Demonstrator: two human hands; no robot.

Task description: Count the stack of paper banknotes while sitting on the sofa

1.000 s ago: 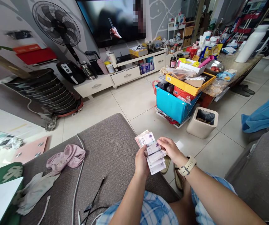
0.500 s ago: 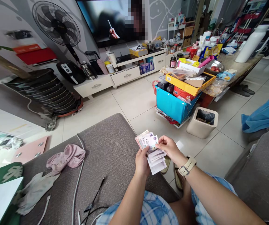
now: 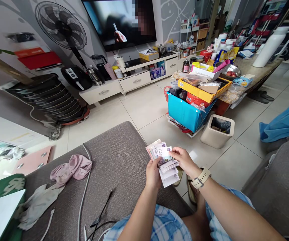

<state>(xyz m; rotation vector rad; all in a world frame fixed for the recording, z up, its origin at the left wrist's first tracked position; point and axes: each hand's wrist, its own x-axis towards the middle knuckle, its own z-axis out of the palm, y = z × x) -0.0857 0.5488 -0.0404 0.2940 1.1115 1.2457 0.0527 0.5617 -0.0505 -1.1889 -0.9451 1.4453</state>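
Observation:
A fanned bundle of banknotes, mostly pale purple with a pinkish one at the far left, is held out in front of my knees. My left hand grips the bundle from the left, its thumb pressed on top. At the upper right edge, my right hand pinches one note between thumb and fingers; a "5" shows on that part. The lower ends of several notes hang down in a staggered stack between my hands. A beige watch is on my right wrist.
Beside me on the grey sofa lie a pink cloth, cables and a laptop edge. Ahead are a beige bin, a full blue box and a cluttered table. A fan and television stand along the wall.
My right hand has shifted slightly, and the top note it pinches has moved a little to the right and down. My left hand has stayed almost still.

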